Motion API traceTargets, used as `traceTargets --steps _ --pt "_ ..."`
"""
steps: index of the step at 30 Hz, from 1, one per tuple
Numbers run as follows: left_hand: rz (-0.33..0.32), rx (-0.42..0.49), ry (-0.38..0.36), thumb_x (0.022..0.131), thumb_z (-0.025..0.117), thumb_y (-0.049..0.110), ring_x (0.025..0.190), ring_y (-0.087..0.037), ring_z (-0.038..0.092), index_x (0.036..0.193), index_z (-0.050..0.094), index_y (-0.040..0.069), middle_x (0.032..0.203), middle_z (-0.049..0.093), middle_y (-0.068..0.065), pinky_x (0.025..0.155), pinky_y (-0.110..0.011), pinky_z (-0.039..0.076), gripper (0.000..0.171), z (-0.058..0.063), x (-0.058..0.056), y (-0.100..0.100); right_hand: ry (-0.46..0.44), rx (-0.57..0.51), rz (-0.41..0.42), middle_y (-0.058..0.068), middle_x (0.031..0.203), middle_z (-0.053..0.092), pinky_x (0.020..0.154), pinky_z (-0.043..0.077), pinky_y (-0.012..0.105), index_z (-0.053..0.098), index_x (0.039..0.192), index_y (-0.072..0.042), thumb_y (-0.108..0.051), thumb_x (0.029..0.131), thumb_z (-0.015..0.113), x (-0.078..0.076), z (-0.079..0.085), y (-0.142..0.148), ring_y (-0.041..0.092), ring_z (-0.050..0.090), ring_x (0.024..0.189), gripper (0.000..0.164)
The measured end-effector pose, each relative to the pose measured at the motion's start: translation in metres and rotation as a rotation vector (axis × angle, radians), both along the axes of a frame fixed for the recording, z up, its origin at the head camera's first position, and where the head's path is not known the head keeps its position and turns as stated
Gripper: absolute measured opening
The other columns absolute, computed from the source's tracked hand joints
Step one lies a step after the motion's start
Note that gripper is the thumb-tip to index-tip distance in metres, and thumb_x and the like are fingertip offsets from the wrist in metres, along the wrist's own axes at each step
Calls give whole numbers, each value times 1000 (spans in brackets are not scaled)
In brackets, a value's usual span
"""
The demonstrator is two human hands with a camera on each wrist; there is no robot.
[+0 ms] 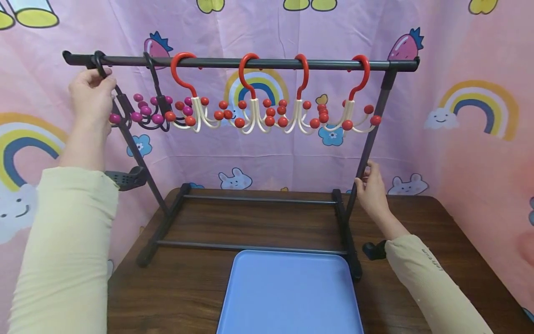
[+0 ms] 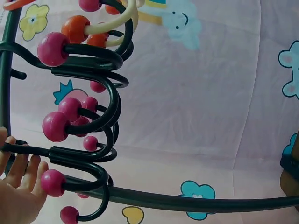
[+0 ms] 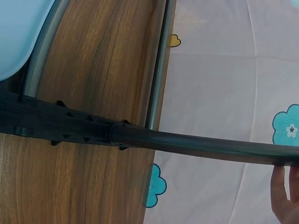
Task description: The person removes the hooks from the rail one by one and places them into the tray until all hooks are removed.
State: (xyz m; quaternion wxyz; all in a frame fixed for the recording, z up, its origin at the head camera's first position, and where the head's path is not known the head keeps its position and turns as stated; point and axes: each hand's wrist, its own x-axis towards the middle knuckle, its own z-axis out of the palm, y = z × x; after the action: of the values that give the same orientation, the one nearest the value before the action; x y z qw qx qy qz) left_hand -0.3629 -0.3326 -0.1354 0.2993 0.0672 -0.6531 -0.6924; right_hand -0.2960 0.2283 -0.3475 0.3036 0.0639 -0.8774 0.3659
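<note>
My left hand (image 1: 92, 95) pinches the hook of a black multi-arm hanger (image 2: 96, 164) with magenta ball tips, at the left end of the rack's top bar. Another black hanger (image 1: 157, 99) of this kind hangs just to its right. Further right on the bar hang several cream hangers with red hooks (image 1: 249, 74) and orange-red balls. Low on the rack's right post (image 1: 372, 139), my right hand (image 1: 373, 192) holds on with thumb in front and fingers partly behind. Only some right fingertips (image 3: 279, 186) show against the post in the right wrist view.
The black garment rack stands on a brown wooden table (image 1: 417, 260), its feet (image 1: 349, 241) joined by two low rails. A blue tray (image 1: 292, 297) lies at the front, against the front rail. A pink patterned cloth (image 1: 467, 176) hangs behind and at both sides.
</note>
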Motion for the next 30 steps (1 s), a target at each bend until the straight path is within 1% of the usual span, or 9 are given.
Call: traceTargets --steps 2,3,4,7,10,14,18,22,30 --pt "9 23 10 73 66 18 94 -7 43 98 63 16 104 51 5 73 -21 33 24 -1 -7 -6 2 2 4 23 97 47 73 45 44 25 123 -2 0 84 47 0 0 -1 35 52 85 45" --pt "8 35 22 74 66 16 91 -7 44 95 65 16 102 51 4 72 -19 35 22 -1 -8 -8 3 2 5 23 96 47 73 45 44 25 123 -3 0 84 47 -1 0 -1 34 52 85 45" --pt "8 48 26 75 64 14 90 -7 45 95 65 15 102 51 3 74 -17 37 20 0 -5 -6 4 4 6 23 96 47 73 45 44 25 123 -3 0 84 47 -1 0 -1 34 52 85 45" --pt "-6 93 27 76 63 11 89 -7 47 93 66 14 99 50 3 79 -19 42 18 9 16 12 9 2 6 22 96 47 74 45 43 25 123 -2 0 84 46 -1 0 -1 33 51 86 44" --pt "-11 118 17 77 61 10 92 -8 47 94 65 14 99 50 3 86 -21 40 18 16 35 28 8 5 4 22 96 46 74 45 43 24 123 -2 0 84 46 -1 0 -1 33 52 86 44" --pt "-17 133 57 77 60 8 87 -8 50 93 65 12 94 51 2 78 -18 44 18 20 47 36 0 11 6 22 96 46 74 45 43 24 123 -2 -1 84 46 -1 0 -1 33 52 86 44" --pt "-25 129 115 76 61 6 81 -8 52 92 65 10 90 52 1 67 -14 46 17 23 51 39 5 18 14 23 95 46 73 45 43 24 122 -1 0 84 45 -1 0 0 34 52 86 44" --pt "-39 139 162 77 59 3 80 -8 53 91 65 9 89 52 -1 67 -14 47 16 23 53 39 14 17 10 23 95 46 72 45 43 24 122 -1 0 84 45 -2 1 0 34 51 85 43" --pt "-62 158 245 76 60 2 82 -10 54 90 65 6 89 54 -3 67 -16 47 16 22 60 40 -19 30 4 21 98 44 73 45 43 27 121 0 -1 84 46 -3 0 -1 32 50 87 41"
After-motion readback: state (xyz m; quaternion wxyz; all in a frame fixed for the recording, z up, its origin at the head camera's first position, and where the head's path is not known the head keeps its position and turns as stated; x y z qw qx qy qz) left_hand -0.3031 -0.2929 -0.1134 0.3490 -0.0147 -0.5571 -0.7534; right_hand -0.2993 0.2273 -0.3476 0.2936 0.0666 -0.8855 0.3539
